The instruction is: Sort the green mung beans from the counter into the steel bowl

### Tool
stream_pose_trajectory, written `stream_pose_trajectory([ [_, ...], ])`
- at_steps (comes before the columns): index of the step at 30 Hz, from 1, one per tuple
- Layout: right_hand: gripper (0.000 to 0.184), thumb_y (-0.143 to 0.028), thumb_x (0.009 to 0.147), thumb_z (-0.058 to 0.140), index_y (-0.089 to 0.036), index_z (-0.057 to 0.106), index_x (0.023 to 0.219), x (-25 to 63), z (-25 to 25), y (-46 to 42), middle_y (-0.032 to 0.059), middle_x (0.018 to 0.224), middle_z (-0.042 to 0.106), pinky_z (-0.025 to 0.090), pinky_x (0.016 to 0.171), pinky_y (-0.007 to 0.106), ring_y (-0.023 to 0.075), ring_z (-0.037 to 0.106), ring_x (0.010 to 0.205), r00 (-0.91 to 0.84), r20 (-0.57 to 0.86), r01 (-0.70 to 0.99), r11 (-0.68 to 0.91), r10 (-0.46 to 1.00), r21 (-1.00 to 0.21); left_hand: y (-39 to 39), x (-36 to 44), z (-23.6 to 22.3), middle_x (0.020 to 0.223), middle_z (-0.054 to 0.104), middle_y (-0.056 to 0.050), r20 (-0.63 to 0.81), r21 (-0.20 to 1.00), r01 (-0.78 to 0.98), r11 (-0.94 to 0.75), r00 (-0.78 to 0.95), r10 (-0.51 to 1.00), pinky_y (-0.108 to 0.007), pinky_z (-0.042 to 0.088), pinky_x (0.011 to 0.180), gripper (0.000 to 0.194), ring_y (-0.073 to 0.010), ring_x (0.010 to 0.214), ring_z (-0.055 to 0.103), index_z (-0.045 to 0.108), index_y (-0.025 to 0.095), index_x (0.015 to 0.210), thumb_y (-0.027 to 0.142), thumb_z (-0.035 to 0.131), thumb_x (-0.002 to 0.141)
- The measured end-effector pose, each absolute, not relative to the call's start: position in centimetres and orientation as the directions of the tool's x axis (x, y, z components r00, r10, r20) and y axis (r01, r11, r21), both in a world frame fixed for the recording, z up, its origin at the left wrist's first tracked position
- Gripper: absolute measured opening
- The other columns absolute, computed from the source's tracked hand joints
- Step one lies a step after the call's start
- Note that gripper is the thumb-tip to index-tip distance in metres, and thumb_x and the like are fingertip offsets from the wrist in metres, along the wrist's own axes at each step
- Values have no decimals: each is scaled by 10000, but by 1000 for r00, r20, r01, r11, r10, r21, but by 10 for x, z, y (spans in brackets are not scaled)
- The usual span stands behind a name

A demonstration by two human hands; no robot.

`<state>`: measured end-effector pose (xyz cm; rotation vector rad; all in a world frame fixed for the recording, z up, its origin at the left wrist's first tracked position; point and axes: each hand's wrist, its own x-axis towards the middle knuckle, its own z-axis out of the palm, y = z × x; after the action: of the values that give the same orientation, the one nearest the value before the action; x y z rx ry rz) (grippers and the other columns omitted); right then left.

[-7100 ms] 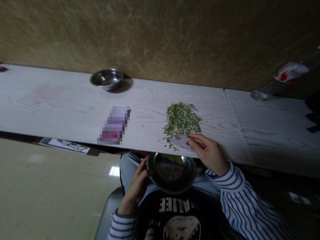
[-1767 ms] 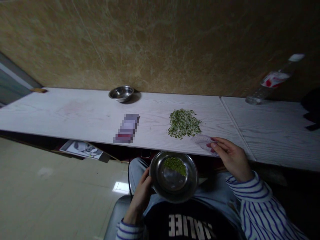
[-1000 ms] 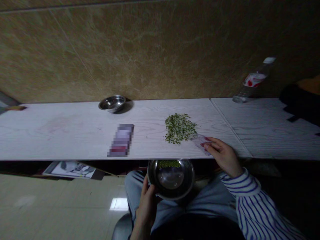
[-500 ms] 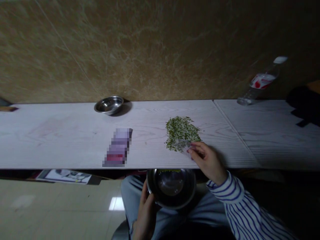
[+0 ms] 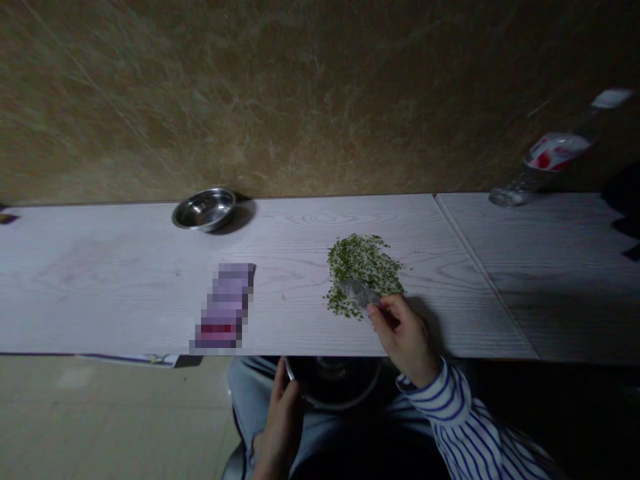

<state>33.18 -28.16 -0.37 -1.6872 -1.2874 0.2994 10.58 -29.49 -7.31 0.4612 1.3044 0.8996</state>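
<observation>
My right hand (image 5: pixel 403 333) pinches a thin, greyish see-through scoop-like piece (image 5: pixel 358 291) between thumb and fingers. Its far end lies over the near part of a spread of small green grains (image 5: pixel 363 260), which look like mung beans. Below the table's front edge, my left hand (image 5: pixel 286 413) grips the left rim of a metal bowl (image 5: pixel 345 404) above the lap. The table hides the far part of that bowl, and its inside is dark.
A smaller metal bowl (image 5: pixel 204 212) stands tilted near the wall. Left of the grains lies a blurred-out phone-like slab (image 5: pixel 225 303) on the pale wooden table (image 5: pixel 100 280). A clear bottle (image 5: pixel 557 152) stands at the back right, beside a dark object at the edge.
The view has shifted a little. The bowl in my left hand now sits more under the table edge. The see-through piece still lies at the near part of the grains, which look more spread toward me.
</observation>
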Motion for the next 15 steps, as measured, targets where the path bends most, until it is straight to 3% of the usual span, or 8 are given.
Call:
stream_pose_trajectory([
  [4, 238, -376, 936, 561, -241, 535, 742, 333, -1, -282, -4, 579, 634, 447, 533, 245, 150, 626, 527, 406, 385, 659, 26, 829, -751, -297, 105, -71, 1342, 689, -94, -600, 725, -398, 561, 34, 799, -364, 541, 887, 824, -310, 1218, 623, 518, 299, 1487, 241, 703, 686],
  [8, 269, -419, 940, 529, -242, 526, 737, 332, 0, -285, 17, 593, 660, 448, 525, 248, 158, 636, 535, 429, 363, 605, 35, 827, -795, -302, 100, -65, 1291, 710, -81, -584, 735, -380, 562, 66, 809, -381, 560, 840, 849, -287, 1061, 681, 512, 319, 1490, 240, 708, 668],
  [13, 209, -381, 889, 545, -216, 567, 1015, 327, -1, -288, 42, 692, 737, 467, 513, 258, 173, 652, 542, 482, 309, 557, -14, 820, -830, -307, 95, -60, 1330, 692, -87, -573, 742, -377, 555, 75, 816, -329, 560, 790, 834, -286, 1091, 673, 554, 315, 1457, 262, 744, 647],
  [15, 197, -359, 868, 552, -222, 546, 1010, 323, 2, -287, 42, 700, 749, 450, 487, 256, 165, 631, 503, 478, 284, 563, -42, 831, -825, -308, 95, -61, 1346, 685, -90, -568, 739, -381, 555, 88, 818, -322, 558, 788, 823, -286, 1095, 677, 546, 301, 1463, 271, 738, 663],
])
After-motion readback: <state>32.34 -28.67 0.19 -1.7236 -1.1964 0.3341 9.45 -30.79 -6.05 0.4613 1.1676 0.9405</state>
